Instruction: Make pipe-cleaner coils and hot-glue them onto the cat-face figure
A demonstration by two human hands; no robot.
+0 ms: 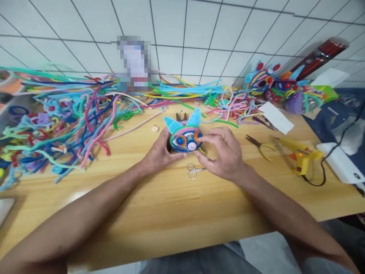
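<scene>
A pipe-cleaner animal head (186, 139) with pointed light-blue ears, orange-and-blue coiled eyes and a pale coiled nose is between my hands above the table. My left hand (159, 152) is closed round its left side, thumb along the lower edge. My right hand (225, 152) grips its right side, with the index fingertip on the orange eye and the thumb under the nose. Small scissors (193, 171) lie just below, their blades partly hidden by my right hand. Behind the head, dark plier jaws (181, 116) show. A small pale coil (155, 128) lies to the left.
Loose pipe cleaners (97, 114) heap on the left and along the back wall. To the right are pliers (261, 146), a yellow glue gun (303, 154) with a black cord, and a white paper piece (276, 117). Finished-looking pipe-cleaner heads (259, 80) stand at the back right.
</scene>
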